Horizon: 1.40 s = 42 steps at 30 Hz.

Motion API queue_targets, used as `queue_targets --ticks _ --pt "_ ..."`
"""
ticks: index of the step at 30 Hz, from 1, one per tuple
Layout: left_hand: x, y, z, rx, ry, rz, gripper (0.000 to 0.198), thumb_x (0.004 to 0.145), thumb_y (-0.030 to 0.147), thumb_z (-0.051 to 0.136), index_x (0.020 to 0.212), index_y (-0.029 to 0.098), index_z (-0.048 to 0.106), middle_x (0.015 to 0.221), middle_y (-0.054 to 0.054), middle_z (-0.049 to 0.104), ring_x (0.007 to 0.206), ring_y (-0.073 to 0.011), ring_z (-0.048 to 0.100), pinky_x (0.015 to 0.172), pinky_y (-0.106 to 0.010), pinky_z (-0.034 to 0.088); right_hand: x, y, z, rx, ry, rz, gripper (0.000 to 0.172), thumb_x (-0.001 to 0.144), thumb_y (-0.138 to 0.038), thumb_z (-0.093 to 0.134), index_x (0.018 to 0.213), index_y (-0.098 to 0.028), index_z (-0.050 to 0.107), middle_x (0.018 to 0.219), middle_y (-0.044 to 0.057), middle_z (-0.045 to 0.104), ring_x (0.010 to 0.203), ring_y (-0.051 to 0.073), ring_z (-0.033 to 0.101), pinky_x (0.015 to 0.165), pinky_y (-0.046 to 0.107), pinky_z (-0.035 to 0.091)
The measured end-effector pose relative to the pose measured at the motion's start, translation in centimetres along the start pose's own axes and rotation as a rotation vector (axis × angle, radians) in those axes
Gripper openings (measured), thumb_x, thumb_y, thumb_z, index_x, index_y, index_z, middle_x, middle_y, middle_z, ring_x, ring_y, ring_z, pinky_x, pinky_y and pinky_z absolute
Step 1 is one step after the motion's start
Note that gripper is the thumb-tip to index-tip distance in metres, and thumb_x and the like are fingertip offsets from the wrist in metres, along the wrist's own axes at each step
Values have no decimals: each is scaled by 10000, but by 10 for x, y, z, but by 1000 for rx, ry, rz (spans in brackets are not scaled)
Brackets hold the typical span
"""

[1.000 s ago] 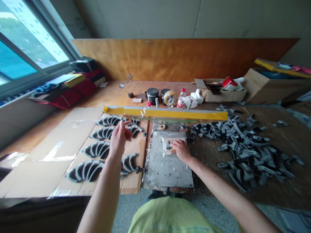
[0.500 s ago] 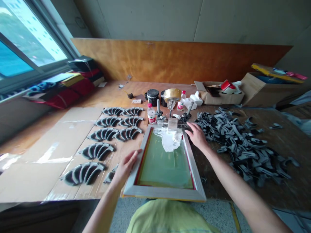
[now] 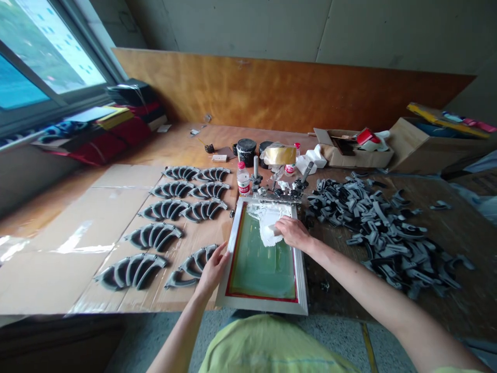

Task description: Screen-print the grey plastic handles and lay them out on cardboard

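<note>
A silkscreen frame [image 3: 303, 280] with green mesh [image 3: 254, 269] extends toward me from a metal hinge clamp [image 3: 281, 195] at its far end. White ink [image 3: 262, 212] is smeared over the far part of the mesh. My left hand [image 3: 213, 267] is closed on the frame's left side rail, its fingertips partly hidden. Over the ink, my right hand [image 3: 294, 232] pinches a small scraper [image 3: 276, 229], which is mostly covered by the fingers. Beside my left hand lies a grey curved part [image 3: 190, 268], with rows of similar grey parts [image 3: 153, 237] farther left.
A heap of loose grey parts [image 3: 373, 223] covers the right side. Behind the frame stand a red-capped bottle [image 3: 243, 178], a black tub [image 3: 246, 152] and a tape roll [image 3: 279, 155]. Cardboard boxes [image 3: 359, 158] stand at the back right. Flattened cardboard [image 3: 112, 207] lies under the left rows.
My right hand has left the clamp area and taken hold of the scraper, now nearer over the ink. The frame's near end has dropped lower, uncovering more of the grey part beside it.
</note>
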State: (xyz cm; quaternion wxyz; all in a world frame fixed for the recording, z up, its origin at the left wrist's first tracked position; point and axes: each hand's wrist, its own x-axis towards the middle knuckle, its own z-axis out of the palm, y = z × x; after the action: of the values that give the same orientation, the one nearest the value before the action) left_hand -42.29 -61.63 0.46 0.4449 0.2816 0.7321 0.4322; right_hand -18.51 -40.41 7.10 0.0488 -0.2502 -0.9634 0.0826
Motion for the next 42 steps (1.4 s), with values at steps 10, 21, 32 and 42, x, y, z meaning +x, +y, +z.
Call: queue_targets --ticks 10,21,32,42 --pt "0 -3 1 8 46 16 726 805 623 573 1376 177 533 837 -41 700 737 -208 645 632 -279 481 -2 10 -8 40 93 -14 223 831 -27 511 824 -184 670 855 62 655 851 203 557 733 301 427" --pt "-10 21 -1 -51 29 4 761 755 621 634 1357 164 547 746 -19 693 691 -199 637 592 -266 469 7 17 -11 171 168 57 351 876 -164 627 1217 -247 641 1033 36 677 904 182 610 793 287 480" --pt "-13 145 -29 -233 63 221 614 788 697 552 1038 163 722 901 -67 729 784 -218 662 638 -290 510 9 79 -46 127 443 573 325 952 -310 487 1226 -194 620 1036 93 671 928 231 617 786 321 455" --pt "16 189 2 -434 157 414 509 830 662 539 984 181 604 766 -16 702 587 -103 615 519 -189 470 -37 33 46 283 134 272 171 809 -168 703 964 -196 636 1017 45 654 1009 218 569 906 358 439"
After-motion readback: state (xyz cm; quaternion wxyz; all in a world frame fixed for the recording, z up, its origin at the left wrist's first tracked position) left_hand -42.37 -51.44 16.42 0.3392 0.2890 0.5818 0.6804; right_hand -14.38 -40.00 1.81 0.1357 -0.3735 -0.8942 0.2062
